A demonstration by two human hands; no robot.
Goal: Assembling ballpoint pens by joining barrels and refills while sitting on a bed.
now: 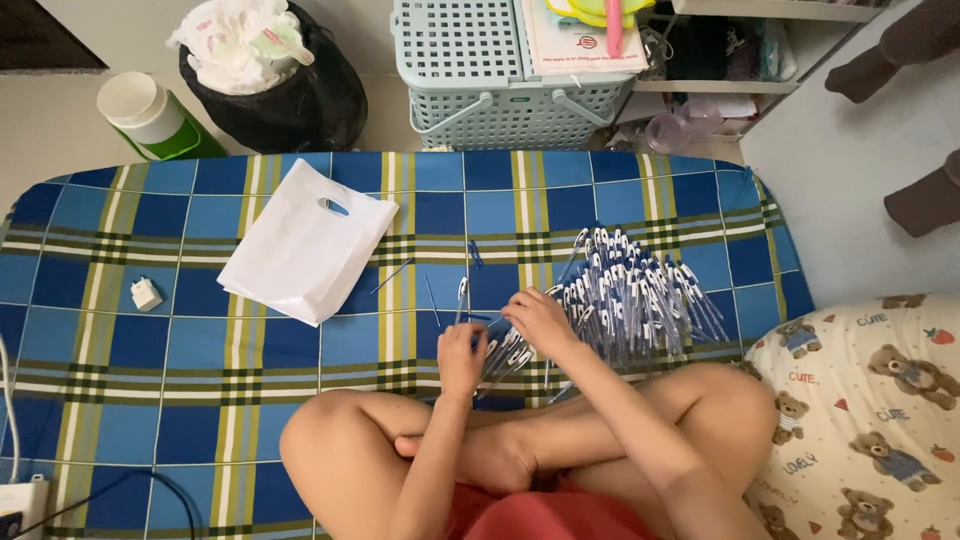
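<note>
I sit cross-legged on a blue plaid mattress [150, 420]. A pile of blue and white pens [640, 290] lies spread in front of my knees. My left hand [460, 355] grips one pen [462, 298] upright by its lower end. My right hand [540, 318] rests fingers-down on the near edge of the pile, touching several pens there. Loose thin pen refills [432, 300] lie on the cloth just beyond my left hand.
A flat white plastic bag [305, 240] lies to the left, with a small white plug [146, 294] further left. Beyond the mattress stand a black rubbish bag [290, 100], a green and white jug [150, 115] and a pale basket [500, 70]. A bear-print pillow [880, 400] is at right.
</note>
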